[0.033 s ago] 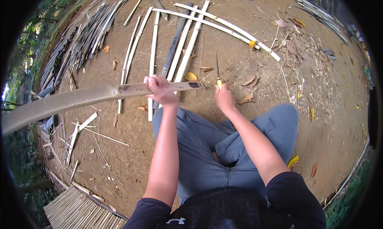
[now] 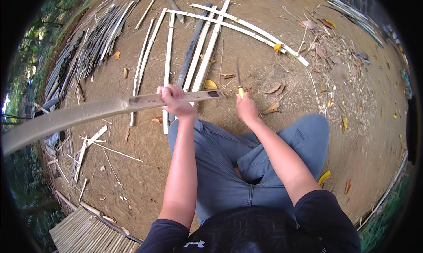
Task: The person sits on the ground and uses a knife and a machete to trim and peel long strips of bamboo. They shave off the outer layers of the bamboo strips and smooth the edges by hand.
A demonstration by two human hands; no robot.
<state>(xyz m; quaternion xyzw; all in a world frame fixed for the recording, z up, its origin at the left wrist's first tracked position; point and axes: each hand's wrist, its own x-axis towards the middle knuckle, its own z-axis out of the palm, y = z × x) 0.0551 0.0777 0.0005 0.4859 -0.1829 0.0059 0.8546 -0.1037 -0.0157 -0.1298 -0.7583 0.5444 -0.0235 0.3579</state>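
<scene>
My left hand is closed round a long split bamboo strip, greyish-brown with a node near its middle. The strip reaches past the left edge of the view, and its dark-stained right end sticks out beyond my fist. In my right hand a knife is gripped, its yellow handle in my fingers. The thin dark blade points away from me, apart from the strip. Both hands are in front of my crossed legs.
Pale split bamboo strips lie ahead on the bare soil, beside a dark pole. Piled poles stand far left. Dry leaves and shavings litter the right. A slatted bamboo surface is at lower left.
The strip's far left part has dipped slightly. Both hands keep their grips and have hardly moved.
</scene>
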